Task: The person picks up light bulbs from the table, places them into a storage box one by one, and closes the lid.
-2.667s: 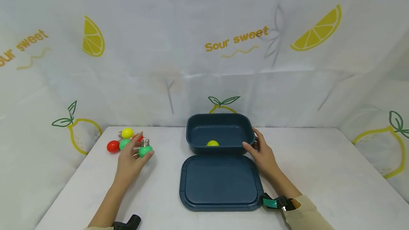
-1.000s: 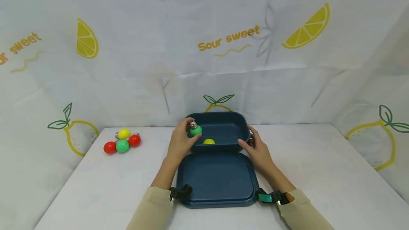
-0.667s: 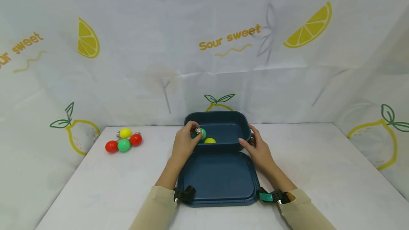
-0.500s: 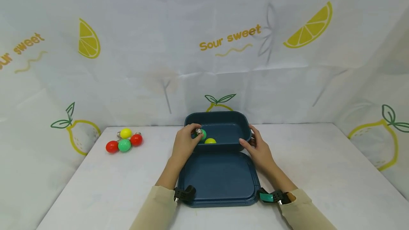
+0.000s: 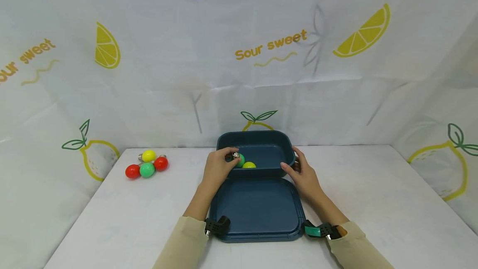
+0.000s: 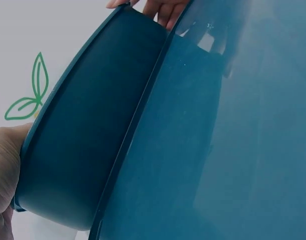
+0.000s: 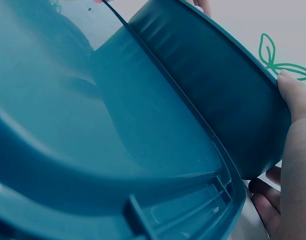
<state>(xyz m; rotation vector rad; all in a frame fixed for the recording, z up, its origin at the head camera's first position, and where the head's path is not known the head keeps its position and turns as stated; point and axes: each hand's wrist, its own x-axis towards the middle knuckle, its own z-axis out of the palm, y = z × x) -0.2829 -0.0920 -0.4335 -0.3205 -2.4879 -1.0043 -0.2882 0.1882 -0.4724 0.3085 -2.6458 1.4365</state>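
My left hand (image 5: 216, 167) reaches over the left end of a dark blue box (image 5: 257, 172), its thumb and finger pinching a green bulb (image 5: 241, 160) by the silver screw base. Next to that bulb, inside the box, a yellow bulb (image 5: 249, 165) shows above the front wall. My right hand (image 5: 304, 175) grips the box's right end, thumb at the front rim and fingers round the outside. In the right wrist view the thumb (image 7: 295, 95) lies at the rim, with fingertips below the wall. The left wrist view shows the box's outer wall (image 6: 88, 115), hiding the bulbs.
A dark blue lid (image 5: 257, 211) lies flat in front of the box, under the forearms. At the table's left lie a yellow bulb (image 5: 148, 155), a green bulb (image 5: 147, 170) and two red bulbs, one nearer the edge (image 5: 132, 171). A printed white cloth hangs behind.
My left hand has carried the green bulb from the group at the left into the box, and its base has tipped over. The right hand has stayed on the box's right end.
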